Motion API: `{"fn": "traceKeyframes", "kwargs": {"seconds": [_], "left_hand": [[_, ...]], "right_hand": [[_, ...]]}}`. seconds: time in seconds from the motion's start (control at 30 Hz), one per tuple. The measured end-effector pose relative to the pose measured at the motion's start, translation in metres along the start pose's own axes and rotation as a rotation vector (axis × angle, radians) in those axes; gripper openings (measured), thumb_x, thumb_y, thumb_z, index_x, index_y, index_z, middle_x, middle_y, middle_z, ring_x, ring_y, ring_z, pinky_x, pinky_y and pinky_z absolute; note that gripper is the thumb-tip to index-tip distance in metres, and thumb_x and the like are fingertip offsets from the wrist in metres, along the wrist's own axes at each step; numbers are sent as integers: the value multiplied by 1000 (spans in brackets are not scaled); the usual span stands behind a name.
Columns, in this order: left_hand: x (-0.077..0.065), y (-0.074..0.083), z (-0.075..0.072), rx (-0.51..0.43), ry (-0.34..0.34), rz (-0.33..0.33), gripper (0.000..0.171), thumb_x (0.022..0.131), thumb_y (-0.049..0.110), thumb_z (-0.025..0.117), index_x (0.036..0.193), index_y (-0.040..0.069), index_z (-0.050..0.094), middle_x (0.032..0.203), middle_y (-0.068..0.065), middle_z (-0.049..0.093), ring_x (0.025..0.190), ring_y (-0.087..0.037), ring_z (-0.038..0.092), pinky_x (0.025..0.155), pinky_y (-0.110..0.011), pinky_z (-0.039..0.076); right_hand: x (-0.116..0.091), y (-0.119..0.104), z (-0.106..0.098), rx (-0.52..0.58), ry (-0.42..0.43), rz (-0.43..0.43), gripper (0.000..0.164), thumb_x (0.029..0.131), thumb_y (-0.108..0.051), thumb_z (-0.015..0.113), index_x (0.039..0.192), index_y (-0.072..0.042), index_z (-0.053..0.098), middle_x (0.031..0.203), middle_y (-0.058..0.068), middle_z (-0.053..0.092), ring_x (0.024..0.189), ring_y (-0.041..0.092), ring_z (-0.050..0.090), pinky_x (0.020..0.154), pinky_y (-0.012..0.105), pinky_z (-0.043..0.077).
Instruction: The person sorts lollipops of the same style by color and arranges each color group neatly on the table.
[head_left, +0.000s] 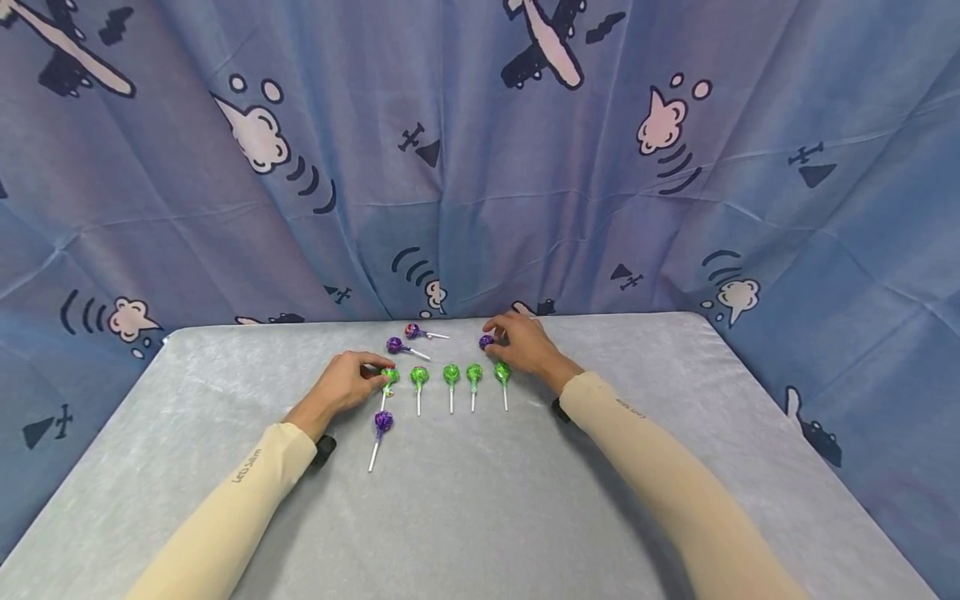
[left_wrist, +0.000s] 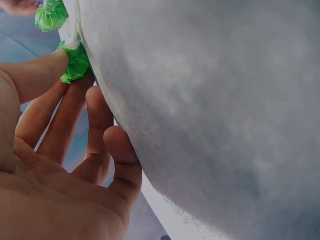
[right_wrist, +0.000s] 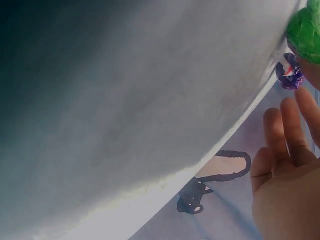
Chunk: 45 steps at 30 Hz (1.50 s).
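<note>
My left hand (head_left: 347, 383) pinches the head of a green lollipop (left_wrist: 76, 65) at the left end of a row of green-wrapped lollipops. In the left wrist view the thumb lies on the wrapper, with fingers behind it. Just nearer to me lies a purple lollipop (head_left: 383, 422), stick pointing toward me. At the back right, my right hand (head_left: 525, 342) has thumb and fingertips round the head of another purple lollipop (head_left: 486, 342); its stick is hidden. In the right wrist view this purple head (right_wrist: 289, 72) sits right at the fingertips, beside a green lollipop (right_wrist: 305, 35).
Two more lollipops, one purple (head_left: 395, 345) and one purple and red (head_left: 412, 331), lie behind the row with sticks to the right. A grey cloth covers the table (head_left: 480, 517). A blue patterned curtain (head_left: 480, 183) hangs along its back edge.
</note>
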<state>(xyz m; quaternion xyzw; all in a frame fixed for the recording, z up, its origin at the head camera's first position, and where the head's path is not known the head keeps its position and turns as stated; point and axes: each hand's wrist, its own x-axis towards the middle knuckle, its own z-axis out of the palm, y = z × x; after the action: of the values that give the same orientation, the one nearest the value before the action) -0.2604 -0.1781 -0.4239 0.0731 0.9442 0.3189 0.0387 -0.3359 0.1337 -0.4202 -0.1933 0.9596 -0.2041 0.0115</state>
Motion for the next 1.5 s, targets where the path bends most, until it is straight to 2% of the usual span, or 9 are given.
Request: {"fn": "traceKeyframes", "kwargs": {"seconds": [0.27, 0.43, 0.7, 1.07, 1.3, 1.5], "left_hand": [[1, -1, 1, -1, 6, 11, 28, 92, 18, 70, 120, 14, 73, 117, -14, 72, 96, -23, 67, 79, -35, 51], [1, 0, 1, -1, 5, 5, 29, 92, 18, 69, 120, 15, 73, 118, -14, 72, 96, -22, 66, 78, -35, 50], [-1, 0, 2, 3, -9, -14, 29, 93, 19, 69, 121, 14, 73, 120, -14, 72, 99, -24, 65, 82, -38, 51], [0, 1, 1, -8, 1, -5, 29, 93, 19, 69, 121, 14, 73, 119, -14, 72, 97, -23, 66, 80, -37, 51], [1, 0, 1, -3, -3, -4, 28, 93, 19, 69, 120, 14, 73, 118, -14, 72, 95, -22, 65, 76, -33, 49], [1, 0, 1, -1, -2, -5, 29, 93, 19, 69, 121, 14, 73, 120, -14, 71, 97, -23, 66, 80, -37, 51]], "right_hand": [[0, 2, 0, 23, -39, -25, 43, 94, -25, 69, 135, -15, 61, 132, 5, 67, 124, 24, 60, 116, 52, 30], [1, 3, 0, 23, -38, -41, 40, 95, -22, 67, 133, -13, 63, 130, 6, 68, 125, 24, 60, 116, 51, 31], [-1, 2, 1, 48, -44, -19, 34, 95, -23, 68, 127, -13, 65, 124, 7, 69, 119, 24, 63, 106, 44, 45], [0, 3, 0, 59, -77, -7, 39, 96, -22, 65, 134, -14, 61, 132, 7, 65, 125, 24, 59, 110, 44, 42], [1, 3, 0, 79, -84, 5, 37, 96, -23, 65, 131, -13, 62, 129, 7, 67, 123, 24, 60, 109, 44, 43], [1, 3, -1, 87, -78, 11, 37, 96, -23, 66, 130, -12, 62, 128, 8, 67, 123, 24, 60, 109, 44, 43]]}}
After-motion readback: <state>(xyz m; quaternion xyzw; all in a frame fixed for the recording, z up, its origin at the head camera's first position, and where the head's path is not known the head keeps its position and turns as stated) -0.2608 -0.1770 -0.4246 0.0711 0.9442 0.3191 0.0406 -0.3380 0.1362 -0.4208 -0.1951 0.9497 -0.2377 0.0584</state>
